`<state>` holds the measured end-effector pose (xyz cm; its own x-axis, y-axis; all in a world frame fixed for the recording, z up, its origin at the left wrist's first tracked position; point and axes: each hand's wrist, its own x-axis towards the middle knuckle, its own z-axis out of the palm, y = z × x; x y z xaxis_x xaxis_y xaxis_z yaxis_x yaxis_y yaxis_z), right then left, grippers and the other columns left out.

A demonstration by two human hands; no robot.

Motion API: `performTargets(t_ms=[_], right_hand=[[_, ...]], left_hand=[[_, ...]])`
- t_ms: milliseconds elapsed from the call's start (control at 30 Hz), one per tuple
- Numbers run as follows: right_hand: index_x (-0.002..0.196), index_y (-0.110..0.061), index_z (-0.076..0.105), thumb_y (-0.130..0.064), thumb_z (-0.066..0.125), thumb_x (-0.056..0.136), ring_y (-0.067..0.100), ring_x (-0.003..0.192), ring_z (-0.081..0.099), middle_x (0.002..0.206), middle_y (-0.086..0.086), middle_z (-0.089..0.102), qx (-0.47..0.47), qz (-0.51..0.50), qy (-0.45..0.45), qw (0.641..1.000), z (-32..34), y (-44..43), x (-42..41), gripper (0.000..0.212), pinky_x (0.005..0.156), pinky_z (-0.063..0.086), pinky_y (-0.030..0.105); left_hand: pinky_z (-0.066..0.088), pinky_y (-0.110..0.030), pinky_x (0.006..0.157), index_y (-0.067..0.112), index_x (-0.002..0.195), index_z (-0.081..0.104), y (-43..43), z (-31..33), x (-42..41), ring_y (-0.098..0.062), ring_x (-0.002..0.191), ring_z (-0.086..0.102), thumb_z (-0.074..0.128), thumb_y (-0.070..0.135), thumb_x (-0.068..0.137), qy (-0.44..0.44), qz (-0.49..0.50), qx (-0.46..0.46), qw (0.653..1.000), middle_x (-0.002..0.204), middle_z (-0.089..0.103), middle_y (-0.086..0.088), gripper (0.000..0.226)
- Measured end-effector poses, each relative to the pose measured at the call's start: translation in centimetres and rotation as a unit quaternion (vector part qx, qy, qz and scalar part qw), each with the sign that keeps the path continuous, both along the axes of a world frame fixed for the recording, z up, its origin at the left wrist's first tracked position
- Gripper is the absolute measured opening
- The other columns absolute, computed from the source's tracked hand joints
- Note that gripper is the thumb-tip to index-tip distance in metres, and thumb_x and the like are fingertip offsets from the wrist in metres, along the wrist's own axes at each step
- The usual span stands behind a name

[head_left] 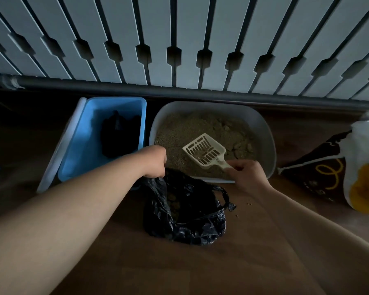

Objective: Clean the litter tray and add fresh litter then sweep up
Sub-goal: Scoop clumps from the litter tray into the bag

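Note:
A grey litter tray (pixel 266 133) full of brownish litter (pixel 192 124) stands on the wooden floor against a slatted fence. My right hand (pixel 246 173) grips the handle of a cream slotted scoop (pixel 203 149), held over the litter with a few grains in it. My left hand (pixel 156 159) grips the rim of a black plastic bag (pixel 185 211), holding it open on the floor just in front of the tray. Some clumps show inside the bag.
A blue plastic bin (pixel 77 145) with something dark inside stands left of the tray, a white lid (pixel 58 150) leaning against it. A dark litter sack (pixel 324 177) and a white-yellow bag (pixel 362 167) lie at the right. A few grains (pixel 237 216) dot the floor.

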<state>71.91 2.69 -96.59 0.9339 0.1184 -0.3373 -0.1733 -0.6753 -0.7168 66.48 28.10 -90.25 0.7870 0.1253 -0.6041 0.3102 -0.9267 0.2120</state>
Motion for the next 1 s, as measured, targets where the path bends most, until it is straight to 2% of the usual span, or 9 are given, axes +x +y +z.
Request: performTargets(t_ms=[133, 267, 367, 500, 600, 733, 833, 900, 1000], right_hand=[[0.101, -0.033, 0.074, -0.034, 0.070, 0.085, 0.012, 0.056, 0.054, 0.068, -0.009, 0.064, -0.013, 0.011, 0.002, 1.000, 0.0, -0.1, -0.3, 0.017, 0.056, 0.046, 0.033], [0.102, -0.035, 0.072, -0.035, 0.065, 0.089, 0.017, 0.060, 0.061, 0.073, -0.009, 0.066, -0.057, -0.002, -0.004, 0.998, 1.2, -0.6, -0.5, 0.016, 0.055, 0.044, 0.032], [0.100, -0.027, 0.073, -0.031, 0.063, 0.088, 0.020, 0.066, 0.063, 0.073, -0.002, 0.068, -0.091, -0.012, 0.032, 0.995, 2.1, -0.9, 0.3, 0.016, 0.059, 0.048, 0.034], [0.112, -0.010, 0.065, -0.015, 0.061, 0.087, 0.019, 0.074, 0.063, 0.095, 0.007, 0.069, -0.131, -0.001, 0.077, 0.988, 3.7, -0.4, 1.4, 0.026, 0.063, 0.049, 0.026], [0.105, 0.006, 0.064, -0.010, 0.065, 0.083, 0.016, 0.056, 0.048, 0.070, 0.008, 0.057, -0.196, 0.039, 0.112, 0.973, 5.5, -0.3, 3.1, 0.027, 0.054, 0.043, 0.025], [0.088, -0.002, 0.064, -0.008, 0.062, 0.086, 0.017, 0.058, 0.050, 0.064, 0.005, 0.052, -0.275, 0.100, 0.117, 0.949, 6.6, -0.2, 4.1, 0.007, 0.057, 0.045, 0.026], [0.071, -0.008, 0.056, -0.012, 0.055, 0.087, 0.026, 0.082, 0.057, 0.070, 0.006, 0.050, -0.323, 0.097, 0.110, 0.935, 5.5, -0.1, 4.3, 0.016, 0.078, 0.050, 0.034], [0.068, -0.008, 0.051, -0.012, 0.053, 0.086, 0.028, 0.086, 0.060, 0.074, 0.007, 0.054, -0.302, 0.074, 0.094, 0.946, 4.6, 0.1, 4.1, 0.018, 0.074, 0.048, 0.035], [0.069, -0.010, 0.050, -0.012, 0.056, 0.087, 0.022, 0.075, 0.058, 0.074, 0.006, 0.056, -0.257, 0.011, 0.079, 0.963, 3.5, 0.3, 3.1, 0.019, 0.064, 0.045, 0.031]], left_hand=[[0.053, -0.033, 0.085, 0.017, 0.123, 0.051, 0.0, 0.1, -0.3, -0.019, 0.100, 0.059, 0.068, 0.010, 0.084, 0.006, 0.019, -0.041, 0.999, 0.116, 0.059, -0.005, 0.044], [0.053, -0.030, 0.081, 0.025, 0.109, 0.051, 0.0, 0.3, -0.8, -0.017, 0.100, 0.057, 0.066, 0.009, 0.085, 0.010, 0.010, -0.051, 0.999, 0.112, 0.055, 0.000, 0.033], [0.046, -0.024, 0.076, 0.020, 0.104, 0.060, -0.2, 0.7, -0.9, -0.014, 0.098, 0.054, 0.064, 0.010, 0.088, 0.018, -0.012, -0.029, 0.999, 0.110, 0.055, 0.002, 0.019], [0.044, -0.022, 0.078, 0.015, 0.112, 0.067, -0.5, 0.7, -0.6, -0.013, 0.101, 0.055, 0.062, 0.009, 0.090, 0.044, -0.019, -0.022, 0.999, 0.118, 0.060, -0.001, 0.023], [0.048, -0.024, 0.080, 0.016, 0.122, 0.063, -0.9, 0.5, -0.4, -0.017, 0.104, 0.057, 0.061, 0.012, 0.090, 0.050, -0.022, -0.007, 0.998, 0.123, 0.059, -0.004, 0.032], [0.048, -0.028, 0.091, 0.014, 0.125, 0.063, -1.0, 0.2, -0.1, -0.021, 0.113, 0.058, 0.058, 0.010, 0.091, 0.031, -0.025, 0.004, 0.999, 0.128, 0.059, -0.007, 0.034], [0.047, -0.028, 0.096, 0.017, 0.130, 0.058, -0.7, 0.1, -0.1, -0.020, 0.120, 0.054, 0.059, 0.005, 0.090, 0.014, -0.010, -0.030, 0.999, 0.134, 0.055, -0.003, 0.042], [0.047, -0.028, 0.099, 0.020, 0.130, 0.057, -0.5, -0.3, -0.1, -0.019, 0.121, 0.053, 0.059, 0.004, 0.089, 0.000, -0.003, -0.045, 0.999, 0.136, 0.053, -0.002, 0.044], [0.048, -0.026, 0.097, 0.020, 0.128, 0.058, -0.4, -0.9, 0.0, -0.017, 0.118, 0.054, 0.061, 0.004, 0.087, -0.015, 0.000, -0.055, 0.998, 0.134, 0.053, -0.001, 0.044]])
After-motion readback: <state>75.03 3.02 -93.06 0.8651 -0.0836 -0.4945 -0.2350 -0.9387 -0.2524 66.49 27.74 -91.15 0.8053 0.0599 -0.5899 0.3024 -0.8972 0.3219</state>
